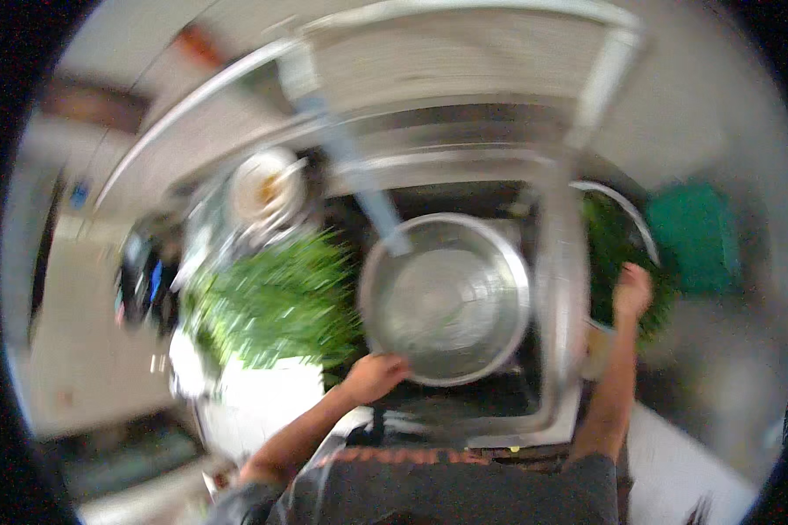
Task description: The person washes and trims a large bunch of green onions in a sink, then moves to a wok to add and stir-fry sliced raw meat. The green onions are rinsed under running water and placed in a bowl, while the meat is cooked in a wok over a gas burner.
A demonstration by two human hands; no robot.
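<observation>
Left hand (pixel 375 376) gripping rim of big metal bowl (pixel 446 297) in the sink (pixel 547 411); right hand (pixel 632 291) resting on greens (pixel 617 254) in other bowl; more greens (pixel 271 302) left of sink; all blurry.

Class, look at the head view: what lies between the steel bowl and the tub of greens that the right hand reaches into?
In the head view, a steel sink wall runs between the steel bowl and the tub of greens, where the right hand rests.

Silver steel bowl (pixel 446 302), green leafy herbs (pixel 276 302), green crate (pixel 696 236).
</observation>
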